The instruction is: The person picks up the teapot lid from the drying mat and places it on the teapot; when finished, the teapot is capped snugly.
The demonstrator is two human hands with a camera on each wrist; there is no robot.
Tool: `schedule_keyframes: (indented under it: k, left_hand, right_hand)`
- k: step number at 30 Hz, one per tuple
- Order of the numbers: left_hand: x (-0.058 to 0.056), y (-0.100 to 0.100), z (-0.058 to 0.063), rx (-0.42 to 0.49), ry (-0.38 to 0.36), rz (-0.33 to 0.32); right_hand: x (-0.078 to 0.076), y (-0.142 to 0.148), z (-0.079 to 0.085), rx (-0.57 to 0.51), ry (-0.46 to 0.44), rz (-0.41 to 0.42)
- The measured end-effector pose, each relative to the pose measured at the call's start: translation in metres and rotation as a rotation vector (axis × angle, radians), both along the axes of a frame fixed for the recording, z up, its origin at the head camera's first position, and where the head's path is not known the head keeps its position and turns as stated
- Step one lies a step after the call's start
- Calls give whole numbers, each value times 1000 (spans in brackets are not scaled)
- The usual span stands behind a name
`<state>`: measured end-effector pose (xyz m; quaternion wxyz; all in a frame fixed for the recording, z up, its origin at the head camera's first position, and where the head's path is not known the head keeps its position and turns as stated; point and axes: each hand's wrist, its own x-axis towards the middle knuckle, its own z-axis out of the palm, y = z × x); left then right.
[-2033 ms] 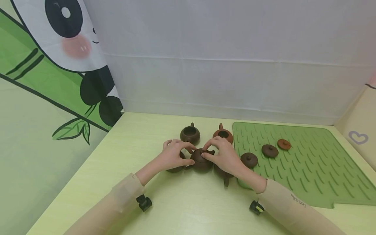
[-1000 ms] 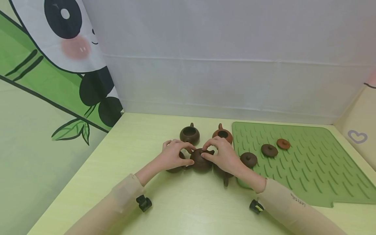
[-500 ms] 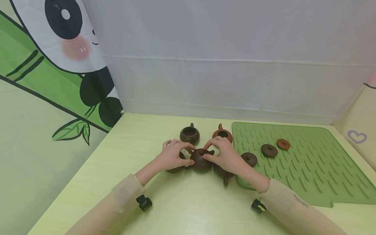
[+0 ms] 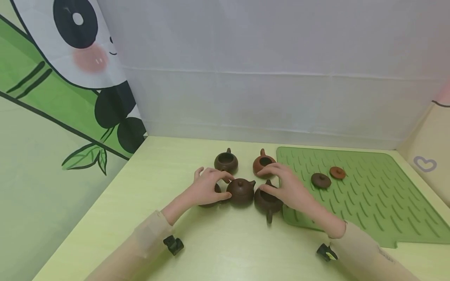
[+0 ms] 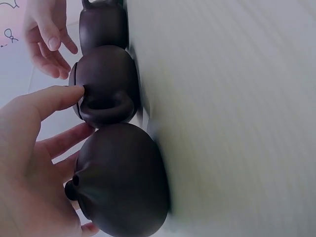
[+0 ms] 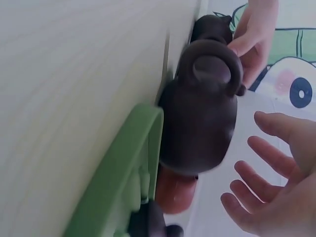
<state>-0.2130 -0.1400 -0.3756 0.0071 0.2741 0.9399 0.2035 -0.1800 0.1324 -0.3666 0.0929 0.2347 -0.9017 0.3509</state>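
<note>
My left hand (image 4: 207, 187) holds the side of a dark brown teapot (image 4: 240, 195) with its lid on, thumb and index finger against it near the handle. The left wrist view shows the thumb at that teapot's (image 5: 106, 74) lid edge. Left of it, partly behind the hand, sits another dark teapot (image 5: 126, 182), also lidded. My right hand (image 4: 290, 189) hovers with spread fingers above a lidless dark teapot (image 4: 264, 203), its handle toward me. The right wrist view shows a gap between the fingers and this teapot (image 6: 197, 131); the hand holds nothing.
Behind stand a lidless brown teapot (image 4: 226, 162) and a lidless reddish one (image 4: 259, 166). On the green ridged mat (image 4: 362, 199) at right lie a dark lid (image 4: 321, 180) and a reddish lid (image 4: 338, 173). Another dark lid (image 6: 147, 219) shows low in the right wrist view.
My right hand has let go of the middle teapot's lid knob and moved right, over the lidless teapot. It now covers the nearest lid in the head view. The left hand stays put.
</note>
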Motion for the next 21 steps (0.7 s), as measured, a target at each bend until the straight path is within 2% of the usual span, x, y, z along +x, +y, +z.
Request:
schedule_keyframes:
  k: [5,13,17,21]
  left_hand:
    - [2,4,0,-3,32,-15]
    - [5,22,3,41,159,-42]
    - [9,34,8,61,175,-58]
    - [10,45,7,46,192,-80]
  right_hand:
    - [4,16,1,12,38,-61]
    - [10,41,2,25,103,-154]
    - [10,51,-2,21,102,-184]
    - [12,58,-4,23,122,-199]
